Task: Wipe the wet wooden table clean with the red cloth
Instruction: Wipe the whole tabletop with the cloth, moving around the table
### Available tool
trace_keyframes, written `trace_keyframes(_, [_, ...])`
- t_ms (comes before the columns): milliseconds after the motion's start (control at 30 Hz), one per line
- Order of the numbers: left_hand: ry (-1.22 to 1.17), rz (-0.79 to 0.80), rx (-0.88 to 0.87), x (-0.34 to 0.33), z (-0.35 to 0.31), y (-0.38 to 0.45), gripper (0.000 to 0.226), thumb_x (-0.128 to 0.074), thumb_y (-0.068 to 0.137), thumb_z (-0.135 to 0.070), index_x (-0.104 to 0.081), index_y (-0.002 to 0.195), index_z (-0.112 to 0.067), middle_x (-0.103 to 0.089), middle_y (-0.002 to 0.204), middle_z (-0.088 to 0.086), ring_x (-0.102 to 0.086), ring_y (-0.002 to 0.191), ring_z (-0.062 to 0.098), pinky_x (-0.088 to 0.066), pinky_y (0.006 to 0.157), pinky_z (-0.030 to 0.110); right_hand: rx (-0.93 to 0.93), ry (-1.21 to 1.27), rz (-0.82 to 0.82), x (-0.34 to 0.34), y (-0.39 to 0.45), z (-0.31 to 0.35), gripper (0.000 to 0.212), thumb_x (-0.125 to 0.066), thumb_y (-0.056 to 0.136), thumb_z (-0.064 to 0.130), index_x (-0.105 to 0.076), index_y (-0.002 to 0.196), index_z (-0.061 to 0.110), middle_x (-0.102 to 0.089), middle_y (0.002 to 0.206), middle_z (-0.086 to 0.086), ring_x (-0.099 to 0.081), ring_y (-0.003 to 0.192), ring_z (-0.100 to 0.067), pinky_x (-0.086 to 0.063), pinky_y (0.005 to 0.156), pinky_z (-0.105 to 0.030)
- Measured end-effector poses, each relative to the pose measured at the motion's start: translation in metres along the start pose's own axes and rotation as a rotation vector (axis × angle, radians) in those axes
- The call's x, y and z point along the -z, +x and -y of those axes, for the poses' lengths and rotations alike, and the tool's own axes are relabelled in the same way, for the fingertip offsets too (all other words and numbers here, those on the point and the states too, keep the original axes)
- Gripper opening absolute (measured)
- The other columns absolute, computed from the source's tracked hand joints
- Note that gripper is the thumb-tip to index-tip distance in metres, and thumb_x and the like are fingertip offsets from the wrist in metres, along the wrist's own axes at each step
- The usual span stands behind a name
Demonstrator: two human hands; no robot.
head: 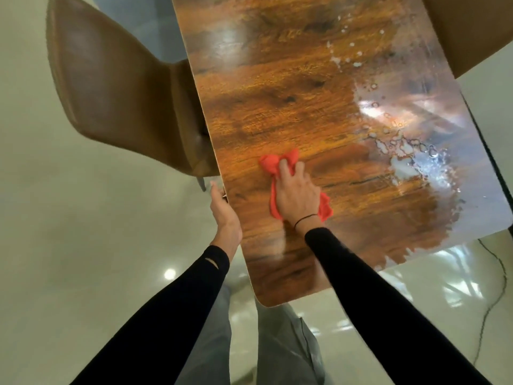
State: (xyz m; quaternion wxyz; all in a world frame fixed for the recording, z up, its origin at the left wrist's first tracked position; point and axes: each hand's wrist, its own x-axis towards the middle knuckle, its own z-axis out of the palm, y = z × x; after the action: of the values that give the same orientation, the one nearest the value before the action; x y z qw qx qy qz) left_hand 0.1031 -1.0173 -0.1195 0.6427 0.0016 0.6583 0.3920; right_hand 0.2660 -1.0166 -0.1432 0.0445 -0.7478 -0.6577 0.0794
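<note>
So the red cloth (280, 168) is all scrunched up, more orange-red than true red, lying on the wooden table (277, 107) close to its left edge and toward the near end. The right hand (297, 193) sits flat on top of it, fingers stretched forward and pressing it down, so the middle of the cloth is hidden; you only see a bunched bit ahead of the fingertips and a tail poking out by the wrist. The left hand (223, 209) holds the table's left edge, thumb on top, with the other fingers curled under where I can't see them. The table's got a glossy dark-grained top, and the right side is covered in puddles and beads of water (410, 151), glare making it hard to judge where the wet stops. The far end is cut off. Count: one cloth, one table, two hands, one brown chair (116, 87) pushed against the left edge, plus a tan corner of something top right that I can't identify.
</note>
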Motion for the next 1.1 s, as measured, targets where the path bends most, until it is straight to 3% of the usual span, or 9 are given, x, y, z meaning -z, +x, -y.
trace_keyframes(100, [-0.022, 0.004, 0.036, 0.004, 0.006, -0.004, 0.061, -0.033, 0.105, -0.074, -0.066, 0.111, -0.023, -0.075, 0.107, 0.004, -0.072, 0.102, 0.024, -0.057, 0.077, 0.038, -0.102, -0.001, -0.045, 0.007, 0.021, -0.049, 0.033, -0.04, 0.113, 0.04, -0.044, 0.14, 0.022, -0.052, 0.119, -0.014, -0.069, 0.089, -0.039, -0.041, 0.062, -0.043])
trace_keyframes(200, [-0.028, 0.017, 0.06, 0.012, 0.015, -0.01, 0.066, -0.032, 0.104, -0.077, -0.065, 0.121, -0.022, -0.073, 0.113, 0.005, -0.072, 0.102, 0.023, -0.059, 0.066, 0.032, -0.218, 0.007, -0.09, 0.013, 0.032, -0.089, 0.032, -0.039, 0.112, 0.042, -0.043, 0.137, 0.022, -0.051, 0.122, -0.015, -0.069, 0.095, -0.044, -0.049, 0.068, -0.052])
trace_keyframes(400, [-0.03, 0.018, 0.067, 0.018, 0.027, -0.016, 0.073, -0.03, 0.101, -0.081, -0.062, 0.129, -0.022, -0.071, 0.126, 0.008, -0.071, 0.112, 0.026, -0.058, 0.073, 0.037, -0.355, -0.009, -0.124, 0.009, 0.017, -0.067, 0.033, -0.043, 0.111, 0.038, -0.046, 0.137, 0.017, -0.053, 0.125, -0.016, -0.069, 0.096, -0.042, -0.043, 0.061, -0.043])
trace_keyframes(600, [0.011, 0.013, 0.034, 0.017, 0.029, -0.017, 0.066, -0.029, 0.106, -0.075, -0.064, 0.116, -0.021, -0.075, 0.116, 0.01, -0.073, 0.112, 0.028, -0.062, 0.091, 0.045, -0.095, 0.037, 0.001, -0.01, -0.061, 0.035, 0.039, -0.054, 0.108, 0.026, -0.05, 0.145, 0.014, -0.056, 0.124, -0.015, -0.068, 0.091, -0.033, -0.06, 0.059, -0.041])
trace_keyframes(700, [0.049, 0.034, 0.013, 0.025, 0.033, -0.018, 0.065, -0.03, 0.108, -0.07, -0.069, 0.107, -0.018, -0.082, 0.089, 0.004, -0.08, 0.087, 0.021, -0.065, 0.07, 0.034, 0.034, 0.005, -0.004, -0.013, -0.081, 0.051, 0.04, -0.056, 0.108, 0.028, -0.053, 0.144, 0.013, -0.059, 0.118, -0.015, -0.068, 0.085, -0.03, -0.056, 0.055, -0.039])
trace_keyframes(767, [0.062, 0.042, 0.016, 0.03, 0.04, -0.02, 0.065, -0.03, 0.108, -0.069, -0.069, 0.108, -0.017, -0.082, 0.091, 0.005, -0.081, 0.084, 0.019, -0.063, 0.065, 0.031, 0.108, -0.001, -0.014, -0.011, -0.08, 0.037, 0.039, -0.059, 0.106, 0.028, -0.055, 0.142, 0.015, -0.059, 0.114, -0.014, -0.067, 0.081, -0.031, -0.051, 0.05, -0.038])
trace_keyframes(867, [0.12, 0.028, 0.009, 0.039, 0.048, -0.022, 0.069, -0.028, 0.106, -0.075, -0.067, 0.123, -0.02, -0.074, 0.121, 0.005, -0.07, 0.114, 0.023, -0.055, 0.092, 0.042, 0.044, 0.031, 0.01, -0.004, -0.067, -0.014, 0.031, -0.049, 0.109, 0.032, -0.048, 0.136, 0.019, -0.055, 0.115, -0.013, -0.068, 0.081, -0.034, -0.053, 0.053, -0.038])
trace_keyframes(933, [0.149, 0.039, 0.017, 0.046, 0.053, -0.025, 0.071, -0.025, 0.105, -0.077, -0.062, 0.134, -0.024, -0.071, 0.128, 0.001, -0.065, 0.121, 0.021, -0.047, 0.101, 0.046, -0.076, 0.033, -0.057, 0.003, -0.055, -0.06, 0.028, -0.043, 0.111, 0.038, -0.045, 0.132, 0.02, -0.054, 0.116, -0.013, -0.069, 0.08, -0.035, -0.053, 0.056, -0.04])
trace_keyframes(1100, [0.168, 0.09, 0.024, 0.056, 0.06, -0.034, 0.065, -0.023, 0.105, -0.077, -0.065, 0.124, -0.031, -0.072, 0.126, 0.001, -0.065, 0.119, 0.019, -0.047, 0.092, 0.043, -0.312, 0.02, -0.158, 0.015, -0.048, -0.13, 0.029, -0.039, 0.112, 0.041, -0.044, 0.129, 0.018, -0.052, 0.119, -0.015, -0.068, 0.093, -0.042, -0.052, 0.069, -0.051])
